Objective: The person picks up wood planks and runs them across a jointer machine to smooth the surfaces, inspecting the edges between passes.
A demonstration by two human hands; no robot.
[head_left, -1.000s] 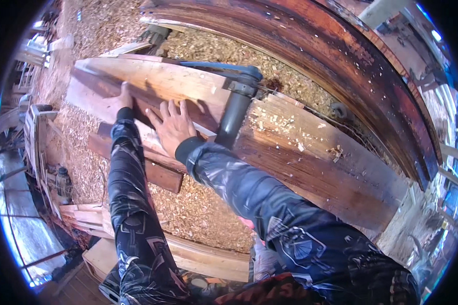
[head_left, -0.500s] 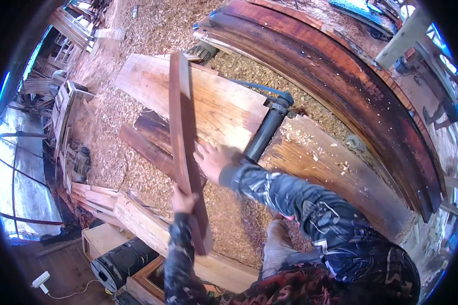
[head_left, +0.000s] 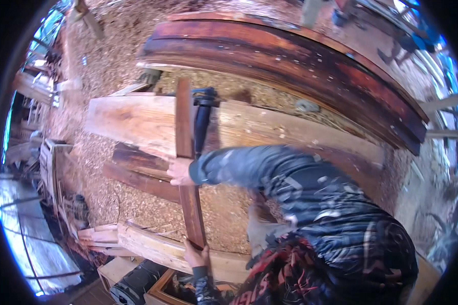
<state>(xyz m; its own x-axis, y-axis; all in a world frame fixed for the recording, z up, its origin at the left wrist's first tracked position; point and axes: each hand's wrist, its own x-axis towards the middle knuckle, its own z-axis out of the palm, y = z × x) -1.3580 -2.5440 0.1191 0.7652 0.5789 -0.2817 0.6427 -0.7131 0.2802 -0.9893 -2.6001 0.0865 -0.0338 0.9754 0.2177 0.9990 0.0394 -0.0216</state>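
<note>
A long reddish-brown wooden beam [head_left: 183, 119] points away from me, across a wide pale board [head_left: 132, 119]. My left hand [head_left: 196, 255] is closed around the beam's near end, thumb on one side and fingers on the other. Farther up, my right hand [head_left: 181, 172] wraps over the beam near its middle. Right beside the beam, a dark tubular thing [head_left: 202, 122] with a blue part at its far end lies on the wide board; its kind I cannot make out. Part of the beam under my right hand is hidden.
Large dark reddish planks [head_left: 285, 56] lie stacked beyond the board. Shorter dark boards [head_left: 142, 178] rest to the left on shavings [head_left: 152, 211]. Nearer me are a pale timber [head_left: 158, 249], a black cylinder [head_left: 137, 282] and a wooden frame [head_left: 160, 284].
My right hand has gone from open fingers at the beam's side to a grip over it. The left hand now holds nearer the end. My view has shifted, and the beam lies farther right along the board.
</note>
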